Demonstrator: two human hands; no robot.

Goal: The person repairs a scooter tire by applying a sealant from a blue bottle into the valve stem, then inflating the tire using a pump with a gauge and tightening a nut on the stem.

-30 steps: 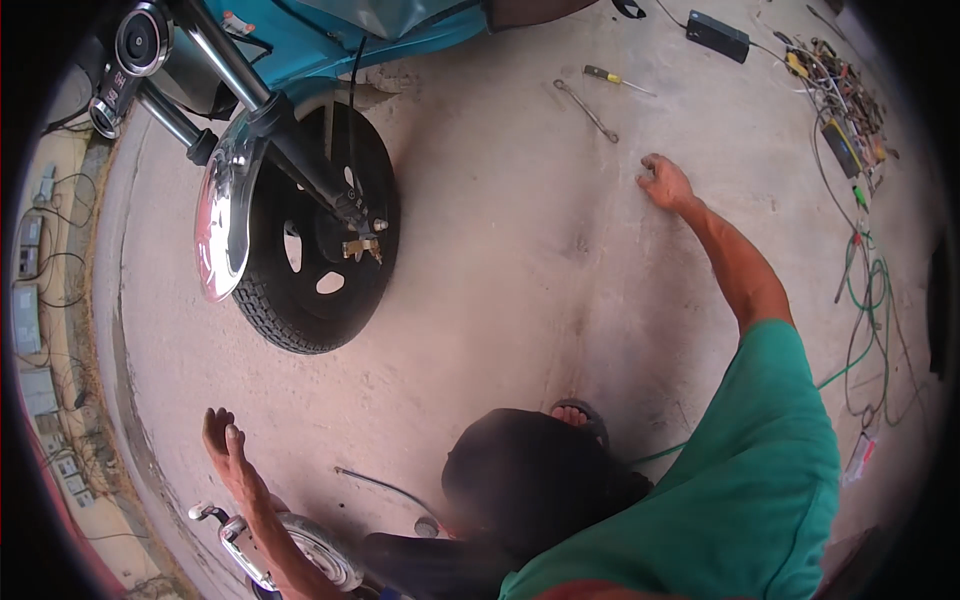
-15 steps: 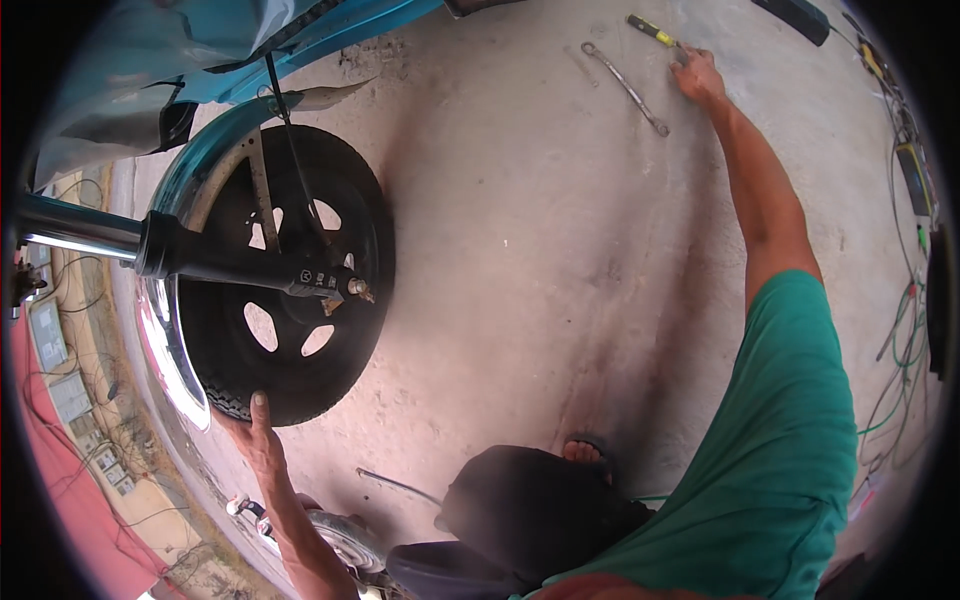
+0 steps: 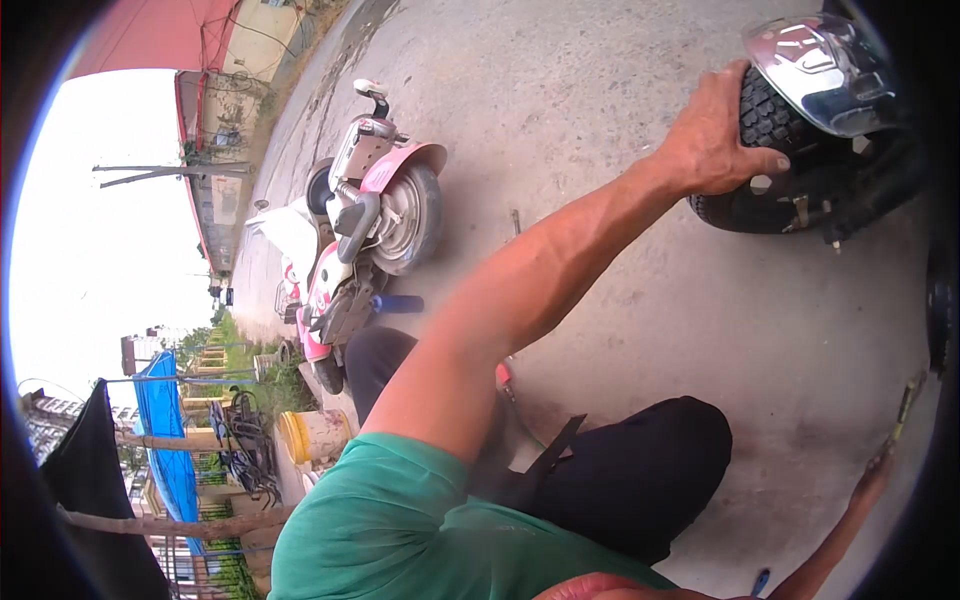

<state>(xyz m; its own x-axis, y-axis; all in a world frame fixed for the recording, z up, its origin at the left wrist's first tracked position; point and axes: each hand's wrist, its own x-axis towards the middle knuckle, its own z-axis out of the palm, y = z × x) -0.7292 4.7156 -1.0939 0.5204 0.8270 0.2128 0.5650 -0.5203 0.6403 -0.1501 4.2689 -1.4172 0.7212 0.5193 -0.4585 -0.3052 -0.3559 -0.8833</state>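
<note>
Grey concrete (image 3: 620, 300) stretches beneath you, a pink-and-white scooter (image 3: 358, 230) standing to your left. At upper right, your left hand (image 3: 712, 138) clamps the black tyre (image 3: 766, 115) under a chrome mudguard (image 3: 830, 75); well apart, your right hand (image 3: 878, 465) grips a yellow-handled screwdriver (image 3: 907, 402).

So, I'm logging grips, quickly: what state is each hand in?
Left hand: open, spread against the black treaded rubber tyre.
Right hand: closed on a slim yellow-handled tool.

View swung left, left hand (image 3: 715, 135), free a second ago, now clasping the tyre (image 3: 765, 112), right hand (image 3: 880, 466) now at lower right, pink-and-white scooter (image 3: 345, 165) fully in sight, yellow-rimmed bucket (image 3: 318, 437) newly visible
</note>
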